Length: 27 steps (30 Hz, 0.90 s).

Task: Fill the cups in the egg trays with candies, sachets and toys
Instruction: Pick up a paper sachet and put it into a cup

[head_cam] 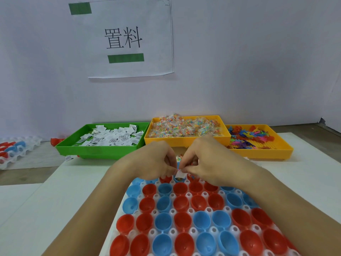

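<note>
A white wall (239,71) rises behind the desk (55,200), with a paper sign (125,37) taped on it by green strips. The white desk top carries a clear egg tray (190,217) at its near edge, its wells holding red and blue cups (181,203), open side up. Along the far edge stand three bins, side by side: a green bin (99,145) of white sachets (110,138) on the left, a yellow bin (184,141) heaped with wrapped candies (184,126) in the middle, and another yellow bin (262,152) of coloured plastic toys (251,135) on the right. A second egg tray (16,150) lies off the left edge.

Both forearms reach over the near tray to its far row. The left hand (153,161) and right hand (204,163) meet there, fingers curled in, together pinching a small white sachet (180,174) just above a blue cup (179,179) in the far row. I cannot tell whether anything else is tucked in either palm.
</note>
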Each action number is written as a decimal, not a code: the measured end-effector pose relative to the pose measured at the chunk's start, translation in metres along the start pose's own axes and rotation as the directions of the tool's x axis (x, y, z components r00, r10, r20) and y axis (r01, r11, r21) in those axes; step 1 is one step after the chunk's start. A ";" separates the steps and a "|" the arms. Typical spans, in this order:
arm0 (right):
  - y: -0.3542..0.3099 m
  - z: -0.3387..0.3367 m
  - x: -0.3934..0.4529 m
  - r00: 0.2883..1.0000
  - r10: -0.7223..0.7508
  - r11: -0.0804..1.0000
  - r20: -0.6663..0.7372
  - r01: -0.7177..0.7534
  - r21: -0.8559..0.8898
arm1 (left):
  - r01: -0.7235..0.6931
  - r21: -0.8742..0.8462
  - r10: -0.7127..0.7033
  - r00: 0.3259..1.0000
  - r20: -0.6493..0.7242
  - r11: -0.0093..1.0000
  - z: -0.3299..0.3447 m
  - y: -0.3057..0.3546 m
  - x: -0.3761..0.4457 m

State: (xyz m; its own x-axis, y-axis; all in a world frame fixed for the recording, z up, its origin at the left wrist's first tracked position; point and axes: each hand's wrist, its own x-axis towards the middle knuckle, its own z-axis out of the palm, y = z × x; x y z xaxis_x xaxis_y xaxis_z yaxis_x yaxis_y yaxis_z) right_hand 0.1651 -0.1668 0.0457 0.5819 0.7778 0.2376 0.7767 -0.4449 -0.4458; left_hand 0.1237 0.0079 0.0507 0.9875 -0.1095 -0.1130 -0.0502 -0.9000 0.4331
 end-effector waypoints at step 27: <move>0.011 -0.014 0.000 0.990 -0.048 0.997 -0.132 0.041 -0.058 | -0.016 0.070 0.023 0.995 -0.098 0.997 0.017 0.003 0.006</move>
State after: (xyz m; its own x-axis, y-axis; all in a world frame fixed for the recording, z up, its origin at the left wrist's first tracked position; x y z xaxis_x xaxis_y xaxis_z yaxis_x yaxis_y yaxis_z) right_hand 0.1770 -0.1775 0.0532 0.5706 0.7331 0.3702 0.8125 -0.4382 -0.3845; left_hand 0.1265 -0.0026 0.0365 0.9960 -0.0886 -0.0150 -0.0768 -0.9255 0.3709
